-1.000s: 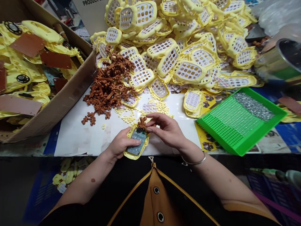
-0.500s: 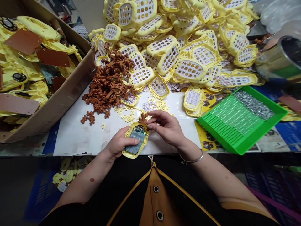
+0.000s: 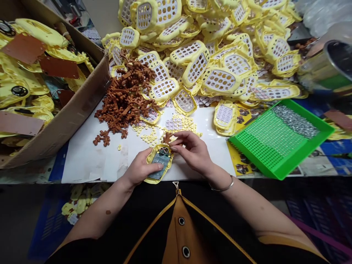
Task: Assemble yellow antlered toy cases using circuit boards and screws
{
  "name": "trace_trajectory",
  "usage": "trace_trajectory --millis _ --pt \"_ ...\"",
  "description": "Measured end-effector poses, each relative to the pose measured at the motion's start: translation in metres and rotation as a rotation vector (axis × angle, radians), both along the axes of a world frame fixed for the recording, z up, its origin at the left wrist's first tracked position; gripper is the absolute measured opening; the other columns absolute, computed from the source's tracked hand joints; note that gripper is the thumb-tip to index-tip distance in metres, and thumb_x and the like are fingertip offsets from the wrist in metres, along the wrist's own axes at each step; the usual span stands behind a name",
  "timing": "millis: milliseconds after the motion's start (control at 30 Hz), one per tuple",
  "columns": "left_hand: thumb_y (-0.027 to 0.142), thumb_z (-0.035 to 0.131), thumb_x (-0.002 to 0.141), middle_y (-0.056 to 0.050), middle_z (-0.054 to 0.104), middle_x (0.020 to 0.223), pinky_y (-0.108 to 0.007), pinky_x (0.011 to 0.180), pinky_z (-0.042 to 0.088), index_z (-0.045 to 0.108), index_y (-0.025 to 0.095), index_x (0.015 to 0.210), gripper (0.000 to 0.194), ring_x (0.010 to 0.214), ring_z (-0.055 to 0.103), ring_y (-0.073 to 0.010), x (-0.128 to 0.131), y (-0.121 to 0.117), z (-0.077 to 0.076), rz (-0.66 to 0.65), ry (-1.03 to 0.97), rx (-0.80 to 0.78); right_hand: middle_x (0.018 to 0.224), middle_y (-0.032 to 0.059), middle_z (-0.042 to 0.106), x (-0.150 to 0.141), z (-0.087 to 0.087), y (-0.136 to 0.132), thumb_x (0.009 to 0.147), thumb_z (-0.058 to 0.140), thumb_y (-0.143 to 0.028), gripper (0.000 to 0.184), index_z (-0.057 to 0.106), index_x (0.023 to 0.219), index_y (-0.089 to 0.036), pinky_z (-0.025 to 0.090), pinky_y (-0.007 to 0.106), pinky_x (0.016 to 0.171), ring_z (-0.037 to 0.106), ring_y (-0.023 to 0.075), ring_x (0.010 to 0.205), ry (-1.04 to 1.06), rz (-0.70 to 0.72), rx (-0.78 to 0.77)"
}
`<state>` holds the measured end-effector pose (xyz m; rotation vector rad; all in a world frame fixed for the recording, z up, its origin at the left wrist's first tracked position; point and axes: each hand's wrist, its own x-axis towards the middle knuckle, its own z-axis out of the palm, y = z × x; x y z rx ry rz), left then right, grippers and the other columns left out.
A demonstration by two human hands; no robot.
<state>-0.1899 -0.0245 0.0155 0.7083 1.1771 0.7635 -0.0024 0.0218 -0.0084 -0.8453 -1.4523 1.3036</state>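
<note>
My left hand is closed around a yellow plastic shell, thumb lying across the circuit board fitted inside. Thin wires show near the board's top end. Between the thumb and fingers of my right hand is a small brown antler-shaped plastic piece, at the shell's upper edge. Whether the piece touches the shell I cannot tell. Beyond the hands lie small yellow and white keypad buttons, and to their left a heap of matching brown antler pieces.
A large pile of yellow shells with white grids covers the back. At the right sits a green perforated tray of small metal screws, a metal container behind it. A cardboard box of yellow parts stands left.
My right hand has shifted very slightly, with the brown piece still pinched at the shell's top. The left hand keeps its hold, and the whole view has moved a little.
</note>
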Motion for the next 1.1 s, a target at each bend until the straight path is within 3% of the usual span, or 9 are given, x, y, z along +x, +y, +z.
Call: trace_trajectory --millis 100,233,333,467,567,733,933,1000,1100 --pt "0.025 0.081 0.053 -0.004 0.068 0.078 -0.027 0.060 0.047 0.063 0.012 0.095 0.047 0.067 0.061 -0.0164 0.000 -0.001 0.001 -0.007 -0.095 -0.059 0.077 -0.0024 0.069 -0.001 0.000 0.001 0.073 0.079 -0.032 0.037 0.058 0.102 -0.024 0.053 0.028 0.071 0.066 0.0125 0.073 0.185 0.078 -0.296" --pt "0.022 0.081 0.052 -0.004 0.068 0.076 -0.026 0.059 0.047 0.064 0.011 0.093 0.046 0.065 0.061 -0.0162 0.002 0.000 0.002 -0.004 -0.094 -0.098 0.081 -0.0009 0.068 0.008 0.006 0.010 0.071 0.079 -0.039 0.041 0.063 0.104 -0.021 0.052 0.029 0.071 0.063 0.0124 0.073 0.105 0.250 -0.448" --pt "0.019 0.081 0.051 -0.004 0.069 0.076 -0.025 0.058 0.047 0.065 0.011 0.093 0.045 0.064 0.061 -0.0158 0.004 0.002 0.004 0.016 -0.113 -0.128 0.080 0.0038 0.068 0.014 0.010 0.012 0.082 0.068 -0.039 0.023 0.068 0.089 -0.018 0.050 0.031 0.067 0.060 0.0149 0.071 -0.145 0.302 -0.253" --pt "0.016 0.079 0.050 -0.005 0.069 0.074 -0.027 0.060 0.049 0.065 0.011 0.088 0.041 0.063 0.063 -0.0166 0.008 0.002 0.006 0.081 -0.224 -0.185 0.073 0.0053 0.064 0.011 0.007 0.002 0.086 0.061 -0.029 0.012 0.068 0.087 -0.020 0.047 0.035 0.067 0.056 0.0177 0.070 -0.353 0.023 0.325" --pt "0.017 0.080 0.052 -0.004 0.070 0.075 -0.026 0.058 0.048 0.065 0.012 0.091 0.043 0.062 0.062 -0.0156 0.008 0.001 0.007 0.069 -0.157 -0.134 0.072 0.0033 0.062 0.005 0.003 -0.007 0.089 0.057 -0.028 0.012 0.065 0.083 -0.022 0.046 0.032 0.063 0.056 0.0168 0.068 -0.353 -0.085 0.313" --pt "0.020 0.081 0.051 -0.003 0.068 0.073 -0.025 0.056 0.047 0.065 0.011 0.090 0.043 0.061 0.060 -0.0146 0.005 -0.001 0.004 0.033 -0.145 -0.115 0.072 0.0035 0.063 0.004 -0.001 -0.010 0.086 0.060 -0.027 0.008 0.065 0.082 -0.022 0.046 0.033 0.065 0.057 0.0172 0.069 -0.287 -0.112 0.297" --pt "0.019 0.079 0.051 -0.005 0.068 0.074 -0.026 0.058 0.046 0.065 0.011 0.093 0.045 0.063 0.061 -0.0167 0.002 0.000 0.000 -0.003 -0.104 -0.159 0.069 0.0001 0.065 0.005 -0.003 -0.003 0.078 0.070 -0.044 0.025 0.069 0.079 -0.019 0.045 0.029 0.061 0.055 0.0128 0.063 -0.062 0.130 -0.345" --pt "0.019 0.079 0.049 -0.004 0.068 0.074 -0.027 0.058 0.046 0.064 0.011 0.091 0.045 0.063 0.060 -0.0165 0.002 0.000 -0.001 -0.006 -0.106 -0.188 0.068 -0.0004 0.065 0.006 -0.004 -0.002 0.074 0.072 -0.048 0.031 0.070 0.080 -0.018 0.045 0.028 0.062 0.055 0.0122 0.063 -0.045 0.153 -0.409" --pt "0.020 0.079 0.048 -0.004 0.068 0.074 -0.028 0.058 0.046 0.064 0.011 0.089 0.044 0.062 0.060 -0.0166 0.001 0.001 0.000 -0.024 -0.101 -0.209 0.070 0.0004 0.066 0.009 -0.002 -0.002 0.076 0.071 -0.047 0.029 0.070 0.081 -0.018 0.046 0.028 0.063 0.057 0.0128 0.065 -0.118 0.155 -0.331"
